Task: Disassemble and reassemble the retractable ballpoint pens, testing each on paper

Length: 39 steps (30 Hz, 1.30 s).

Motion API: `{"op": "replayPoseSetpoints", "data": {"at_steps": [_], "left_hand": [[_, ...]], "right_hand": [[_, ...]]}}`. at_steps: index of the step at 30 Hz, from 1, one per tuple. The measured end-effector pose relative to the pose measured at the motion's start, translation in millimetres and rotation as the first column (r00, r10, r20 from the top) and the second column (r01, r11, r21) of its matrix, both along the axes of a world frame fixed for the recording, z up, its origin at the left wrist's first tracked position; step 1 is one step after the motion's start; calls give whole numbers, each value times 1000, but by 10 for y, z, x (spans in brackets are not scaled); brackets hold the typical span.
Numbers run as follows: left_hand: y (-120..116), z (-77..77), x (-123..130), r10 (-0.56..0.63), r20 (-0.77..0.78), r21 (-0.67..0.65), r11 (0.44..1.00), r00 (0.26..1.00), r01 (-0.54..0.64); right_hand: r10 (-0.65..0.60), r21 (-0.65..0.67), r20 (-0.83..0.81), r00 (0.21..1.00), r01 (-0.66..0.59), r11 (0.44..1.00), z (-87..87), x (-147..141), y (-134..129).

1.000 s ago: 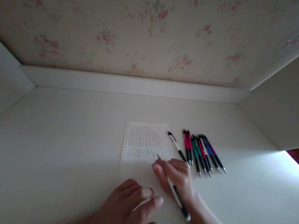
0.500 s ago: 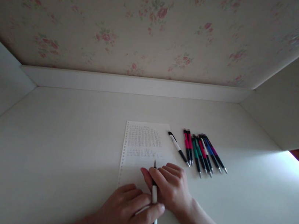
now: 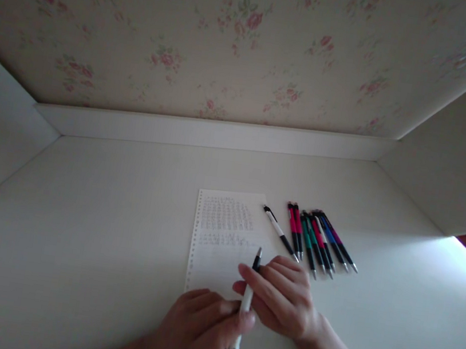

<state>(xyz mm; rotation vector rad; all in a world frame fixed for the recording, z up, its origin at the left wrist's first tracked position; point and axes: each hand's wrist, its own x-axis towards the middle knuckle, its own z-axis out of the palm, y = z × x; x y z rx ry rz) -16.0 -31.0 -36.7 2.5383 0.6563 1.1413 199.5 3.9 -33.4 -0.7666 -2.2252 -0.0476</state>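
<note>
A white and black pen (image 3: 247,298) stands between my two hands, its silver tip pointing up and away from me. My left hand (image 3: 205,324) pinches the pen's lower part between thumb and fingers. The fingers of my right hand (image 3: 285,297) are closed on the upper part, near its black grip. Under and beyond my hands lies a sheet of paper (image 3: 221,259) with handwritten lines on its upper half and punched holes down its left edge.
A loose white and black pen (image 3: 279,230) touches the paper's right side. Several red, green, white, blue and purple pens (image 3: 315,238) lie side by side to its right. The white desk (image 3: 100,225) meets side panels and a flowered back wall (image 3: 241,54).
The pen has turned, so its tip has moved right and upward. My right hand has shifted right with it, while my left hand has barely moved.
</note>
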Motion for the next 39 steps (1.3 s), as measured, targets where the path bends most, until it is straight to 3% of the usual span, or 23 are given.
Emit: {"op": "replayPoseSetpoints", "data": {"at_steps": [2,4,8,17,21,29,32,35,39], "left_hand": [[-21,5,1,81,-4,-35,996,997,-81],[-34,-2,27,143,-32,-64,987,989,-145],[-30,-45,96,118,-143,-144,980,983,-139],[-46,-103,107,128,-224,-200,964,966,-174],[-33,-101,101,118,-223,-221,961,968,-168],[-72,-221,97,114,-258,-220,960,959,-173],[-64,-204,94,102,-259,-234,958,961,-164],[-50,-146,99,107,-230,-224,961,967,-160],[-50,-118,120,114,-172,-150,979,978,-141]], "right_hand": [[-128,-27,-32,991,128,991,14,77,42],[-335,-85,-107,936,327,941,11,144,107],[-536,-158,-99,839,518,841,-52,222,238],[-571,-244,249,782,621,745,-233,261,319],[-579,-234,259,773,632,739,-248,300,339],[-695,-192,227,682,731,654,-231,324,366],[-703,-164,181,688,726,668,-212,291,347],[-641,-163,138,755,656,737,-205,201,282],[-382,-249,174,908,416,875,-197,16,148]]}}
